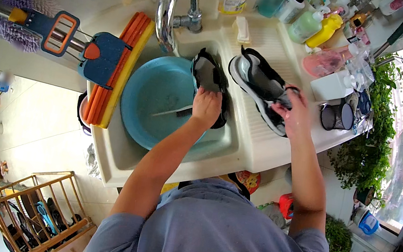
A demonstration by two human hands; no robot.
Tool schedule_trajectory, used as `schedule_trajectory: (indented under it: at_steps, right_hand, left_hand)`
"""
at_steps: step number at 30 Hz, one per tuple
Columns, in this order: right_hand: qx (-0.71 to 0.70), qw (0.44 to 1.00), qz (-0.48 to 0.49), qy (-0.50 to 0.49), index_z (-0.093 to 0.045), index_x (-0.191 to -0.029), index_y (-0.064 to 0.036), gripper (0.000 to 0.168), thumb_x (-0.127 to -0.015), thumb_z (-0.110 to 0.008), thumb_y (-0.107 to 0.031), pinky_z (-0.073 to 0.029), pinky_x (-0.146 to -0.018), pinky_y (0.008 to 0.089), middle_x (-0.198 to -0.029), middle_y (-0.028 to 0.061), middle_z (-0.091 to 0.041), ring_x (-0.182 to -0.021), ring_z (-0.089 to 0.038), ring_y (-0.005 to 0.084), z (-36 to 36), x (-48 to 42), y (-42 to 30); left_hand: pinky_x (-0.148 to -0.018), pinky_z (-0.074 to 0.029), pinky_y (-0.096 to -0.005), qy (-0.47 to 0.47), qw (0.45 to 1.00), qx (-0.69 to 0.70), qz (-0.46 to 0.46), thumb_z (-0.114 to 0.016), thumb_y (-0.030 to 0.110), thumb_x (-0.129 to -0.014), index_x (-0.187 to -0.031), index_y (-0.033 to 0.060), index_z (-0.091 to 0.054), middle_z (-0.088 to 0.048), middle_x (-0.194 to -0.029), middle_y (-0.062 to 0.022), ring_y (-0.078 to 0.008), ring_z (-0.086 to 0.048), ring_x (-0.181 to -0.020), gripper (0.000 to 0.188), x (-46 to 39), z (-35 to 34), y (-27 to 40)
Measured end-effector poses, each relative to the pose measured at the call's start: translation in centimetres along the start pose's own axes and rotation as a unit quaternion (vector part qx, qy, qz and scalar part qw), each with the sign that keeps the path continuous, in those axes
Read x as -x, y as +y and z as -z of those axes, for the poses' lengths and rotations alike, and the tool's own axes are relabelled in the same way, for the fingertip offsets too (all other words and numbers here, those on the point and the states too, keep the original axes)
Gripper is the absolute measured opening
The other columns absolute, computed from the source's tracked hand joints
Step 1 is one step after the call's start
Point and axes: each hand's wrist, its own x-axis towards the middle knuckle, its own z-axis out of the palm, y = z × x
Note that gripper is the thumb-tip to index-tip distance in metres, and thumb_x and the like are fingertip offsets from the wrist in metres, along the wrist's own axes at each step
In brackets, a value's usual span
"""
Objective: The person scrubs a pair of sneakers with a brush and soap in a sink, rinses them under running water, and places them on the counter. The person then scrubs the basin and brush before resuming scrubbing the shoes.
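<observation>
My left hand [207, 106] grips a black and grey shoe [207, 72], which leans at the right rim of a blue plastic basin [133, 131] inside the sink. Its fingers are partly hidden by the shoe. With my right hand [294, 111] I hold one end of a second black and grey shoe with a white sole [262, 78]. That shoe lies on the ribbed washboard [253, 138] of the laundry sink. In the basin's water rests a brush [173, 111] with a pale handle, its bristle end close to my left hand.
A chrome faucet [168, 14] overhangs the basin. An orange and yellow sponge mop [121, 69] lies across the sink's left edge. A white bar [242, 29] sits behind the washboard. Several bottles [306, 26] and a black mesh cup [337, 116] line the back and right.
</observation>
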Motion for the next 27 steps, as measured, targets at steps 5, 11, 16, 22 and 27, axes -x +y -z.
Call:
schedule_trajectory:
  at_steps: [5, 11, 16, 22, 27]
  right_hand:
    - [0.426, 0.88, 0.208, -0.021, -0.049, -0.111, -0.004, 0.037, -0.081, -0.062, -0.021, -0.047, -0.082, 0.0367, -0.107, 0.0138, -0.05, -0.102, -0.051, 0.0293, 0.4, 1.0, -0.7]
    - [0.502, 0.783, 0.366, -0.031, -0.048, -0.119, -0.005, 0.043, -0.079, -0.061, -0.018, -0.038, -0.093, 0.0393, -0.118, 0.0185, -0.047, -0.11, -0.046, 0.0349, 0.6, 1.2, -0.6]
    - [0.489, 0.79, 0.368, -0.034, -0.047, -0.121, -0.006, 0.043, -0.08, -0.058, -0.014, -0.037, -0.094, 0.039, -0.121, 0.0178, -0.047, -0.111, -0.046, 0.0347, 0.7, 0.4, 1.7]
    - [0.489, 0.797, 0.353, -0.022, -0.047, -0.121, -0.005, 0.04, -0.082, -0.055, -0.013, -0.036, -0.095, 0.0384, -0.119, 0.0186, -0.049, -0.11, -0.047, 0.0348, 0.6, 0.5, 2.3]
    - [0.477, 0.805, 0.352, -0.021, -0.047, -0.121, -0.005, 0.04, -0.083, -0.054, -0.013, -0.036, -0.095, 0.0376, -0.118, 0.0189, -0.05, -0.109, -0.048, 0.0337, 0.4, 0.5, 2.5]
  left_hand:
    - [-0.097, -0.033, -0.0422, 0.031, 0.999, 0.023, -0.004, -0.064, 0.021, -0.069, -0.099, 0.0016, -0.057, -0.05, -0.11, -0.0183, -0.0325, -0.048, -0.105, 0.037, 0.6, 2.7, 0.2]
    - [-0.102, -0.028, -0.0481, 0.097, 0.957, 0.27, 0.042, -0.066, 0.023, -0.073, -0.119, -0.0012, -0.046, -0.039, -0.127, -0.0215, -0.0385, -0.034, -0.12, 0.056, 6.3, 3.4, -4.0]
    - [-0.104, -0.022, -0.0532, 0.014, 0.976, 0.219, -0.001, -0.071, 0.034, -0.072, -0.121, -0.0064, -0.042, -0.039, -0.126, -0.0287, -0.043, -0.021, -0.129, 0.07, 6.8, 0.1, -4.1]
    - [-0.103, -0.032, -0.0432, -0.044, 0.976, 0.21, 0.04, -0.073, 0.029, -0.066, -0.12, 0.0001, -0.047, -0.026, -0.14, -0.0187, -0.039, -0.023, -0.13, 0.067, 1.3, 0.6, 0.6]
    - [-0.093, -0.04, -0.0467, 0.011, 0.983, 0.142, 0.115, -0.055, 0.014, -0.078, -0.112, 0.0013, -0.05, -0.026, -0.14, -0.0159, -0.034, -0.026, -0.129, 0.037, -0.8, -1.0, 1.8]
